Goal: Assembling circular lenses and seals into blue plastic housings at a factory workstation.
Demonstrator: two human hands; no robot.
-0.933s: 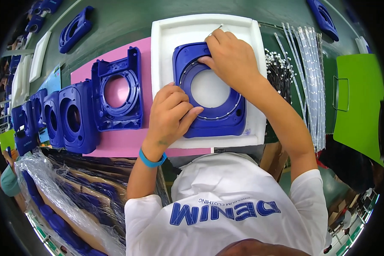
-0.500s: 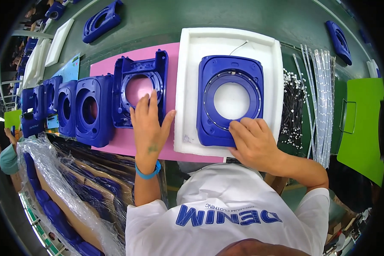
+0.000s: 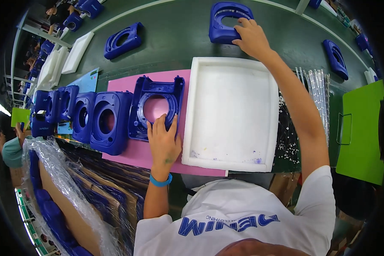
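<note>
At the far middle of the green bench, a blue plastic housing [image 3: 215, 32] with a round opening sits under my right hand [image 3: 252, 39]. The fingers and thumb of that hand are closed on its right side. My left hand [image 3: 164, 143] rests on the lower edge of another blue housing frame [image 3: 137, 109], its fingers spread and stretched out. This frame lies with its hollow side up on a pink sheet [image 3: 119, 85]. Between my arms lies a shallow white foam tray [image 3: 193, 111], with a few blue smudges near its front edge.
Several blue housings [image 3: 121, 132] stand in a row on the left. Black cables [image 3: 288, 141] and clear strips [image 3: 318, 89] lie right of the tray, beside a green board [image 3: 360, 132]. Plastic-wrapped parts [image 3: 72, 179] fill the lower left. A person [image 3: 13, 149] is at far left.
The right hand has carried the blue housing from the foam tray to the far side of the bench. My left hand stays at the frame on the pink sheet; the view has shifted.
</note>
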